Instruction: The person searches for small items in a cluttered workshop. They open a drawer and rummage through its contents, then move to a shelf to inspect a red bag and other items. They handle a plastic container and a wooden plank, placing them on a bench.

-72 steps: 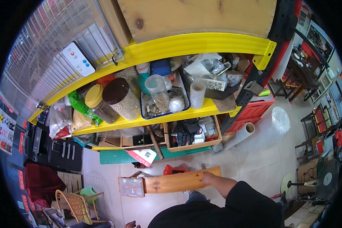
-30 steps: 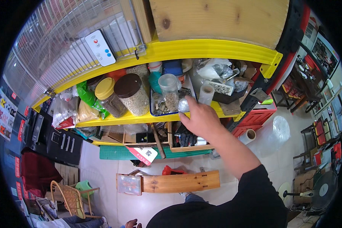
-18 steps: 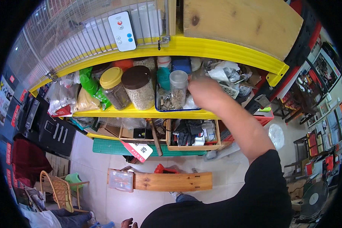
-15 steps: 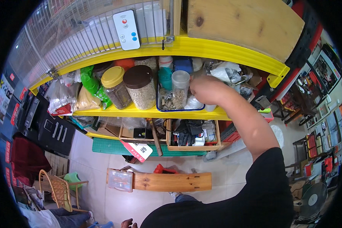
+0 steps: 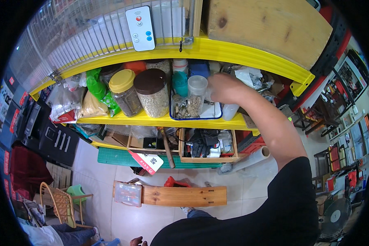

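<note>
My right hand point(image 5: 226, 89) reaches into the shelf, its fingers curled shut round a small clear plastic bag point(image 5: 209, 95) that is mostly hidden by them. Below it is a blue-rimmed white tray point(image 5: 211, 113). A clear lidded jar point(image 5: 196, 102) of small pale pieces stands in the tray beside a teal container point(image 5: 179, 83). Just right of the tray sits a translucent cup point(image 5: 230, 111). Low at the bottom edge, only part of my left hand point(image 5: 137, 242) shows, fingers apart and holding nothing visible.
A brown-lidded jar point(image 5: 152, 93) and yellow-lidded jar point(image 5: 126, 94) stand left of the tray. Above runs a yellow shelf beam point(image 5: 233, 55); a white remote point(image 5: 140, 28) hangs there. Wooden drawers point(image 5: 209, 159) lie below, a wooden bench point(image 5: 184, 196) on the floor.
My right hand has lifted the clear plastic bag up from the tray, baring the tray's white bottom. The cup right of the tray shows more fully. My left hand stays low.
</note>
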